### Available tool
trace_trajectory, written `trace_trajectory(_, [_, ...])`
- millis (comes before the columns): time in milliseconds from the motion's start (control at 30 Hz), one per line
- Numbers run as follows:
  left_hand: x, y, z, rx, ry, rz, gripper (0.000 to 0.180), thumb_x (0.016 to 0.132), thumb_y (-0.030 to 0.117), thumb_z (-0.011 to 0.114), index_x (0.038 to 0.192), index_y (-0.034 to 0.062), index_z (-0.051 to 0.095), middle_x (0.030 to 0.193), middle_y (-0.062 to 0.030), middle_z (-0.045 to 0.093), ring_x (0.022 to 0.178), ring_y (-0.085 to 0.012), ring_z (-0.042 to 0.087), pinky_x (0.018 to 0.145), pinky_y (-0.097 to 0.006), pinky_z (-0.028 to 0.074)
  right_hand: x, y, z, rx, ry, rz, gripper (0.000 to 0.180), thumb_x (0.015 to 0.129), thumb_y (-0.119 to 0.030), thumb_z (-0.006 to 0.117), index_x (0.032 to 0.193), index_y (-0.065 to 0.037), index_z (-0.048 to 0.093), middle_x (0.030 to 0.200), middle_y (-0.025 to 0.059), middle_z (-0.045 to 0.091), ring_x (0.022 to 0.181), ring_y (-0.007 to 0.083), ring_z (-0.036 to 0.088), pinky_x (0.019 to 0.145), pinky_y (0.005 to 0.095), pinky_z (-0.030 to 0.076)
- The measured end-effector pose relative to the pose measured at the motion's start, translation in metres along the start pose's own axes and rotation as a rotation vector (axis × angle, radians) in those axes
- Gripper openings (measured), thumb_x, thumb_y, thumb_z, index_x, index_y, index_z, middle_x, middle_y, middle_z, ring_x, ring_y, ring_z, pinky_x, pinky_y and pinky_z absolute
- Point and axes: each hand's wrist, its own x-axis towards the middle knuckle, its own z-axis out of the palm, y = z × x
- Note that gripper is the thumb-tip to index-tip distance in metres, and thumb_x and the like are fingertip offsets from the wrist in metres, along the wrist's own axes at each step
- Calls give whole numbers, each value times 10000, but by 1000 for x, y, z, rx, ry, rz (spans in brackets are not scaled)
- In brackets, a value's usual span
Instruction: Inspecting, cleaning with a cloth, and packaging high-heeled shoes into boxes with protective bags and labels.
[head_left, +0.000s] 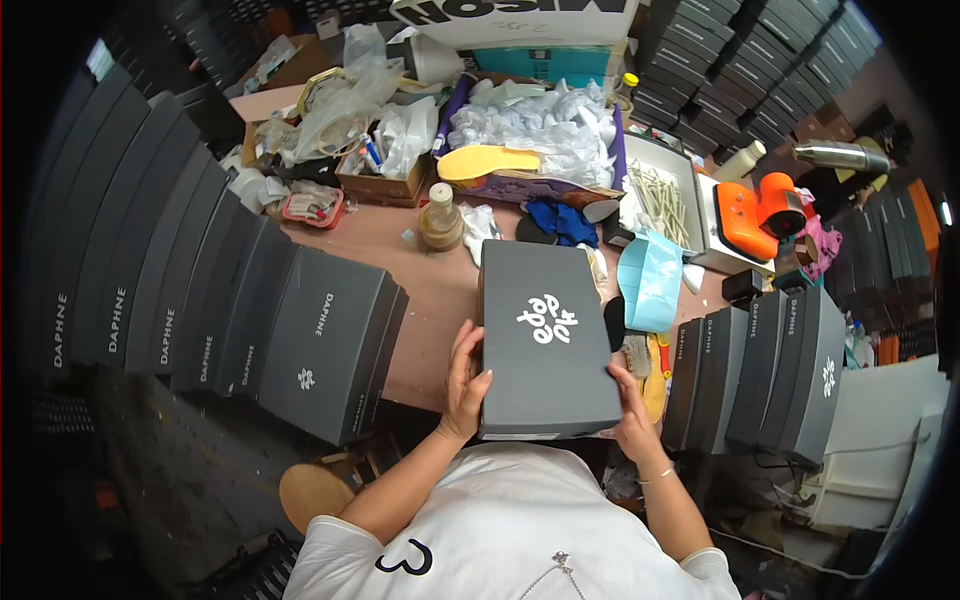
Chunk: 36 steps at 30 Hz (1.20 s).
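dark grey shoebox (545, 340) — lid on, a white emblem on top, lying flat at the near edge of the brown worktable (430, 290), directly in front of the person.
left hand (465, 380) — pressed flat against the shoebox's left side, fingers spread upward along the lid edge, gripping it.
right hand (632, 408) — clasped on the shoebox's near right corner, thumb over the lid.
left of the shoebox: a row of matching grey boxes (200, 300) standing on edge, fanned out.
right of the shoebox: four more upright grey boxes (765, 365), close together; between them and the shoebox, a light blue pouch (650, 280).
beyond the shoebox: a small capped bottle (440, 218), a bundle of blue cloth (558, 220), then an open carton of crumpled white tissue (545, 125) with a yellow insole (488, 160) resting on it.
beyond and to the right of the shoebox: a white tray of pale sticks (660, 200) and an orange tool (760, 215).
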Motion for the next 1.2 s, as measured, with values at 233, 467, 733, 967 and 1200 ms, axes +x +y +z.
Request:
trace_trajectory(233, [50,-55,-28,-231,-188,-782,494,826,252,706,1149,-55,492,1064,-134,598,953,-181,586,849,-324,477,47,95,10,-72,571,245,539,890,-215,641,1327,19,430,1100,130,612,1026,162,541,881,281,430])
trace_trajectory(467, [51,145,-52,-363,-398,-219,501,805,212,708,1177,-20,466,1072,-86,580,912,-144,579,816,-287,481,39,-15,69,322,534,-12,522,905,-121,604,1370,-17,391,1190,118,543,1037,165,561,861,290,482])
trace_trajectory(733, [1,226,-160,1065,-286,-35,395,806,98,664,1145,-38,515,881,-228,644,797,-407,632,709,-381,506,87,60,68,-1113,441,-40,479,811,-144,634,1240,33,513,1076,189,626,1117,312,546,975,427,402])
trace_trajectory(967, [25,156,-103,1095,-221,172,492,820,69,633,1281,-10,481,1258,-213,511,1154,-364,495,967,-393,401,163,81,47,-1449,221,510,242,840,-189,518,961,-49,675,932,163,674,1097,353,546,1021,665,183])
trace_trajectory(1200, [116,55,17,855,-762,435,489,772,-4,566,1251,-51,477,1313,-225,450,1264,-374,404,1043,-411,358,131,26,17,-1094,422,201,239,870,-198,519,824,5,636,867,213,655,833,398,623,771,507,481])
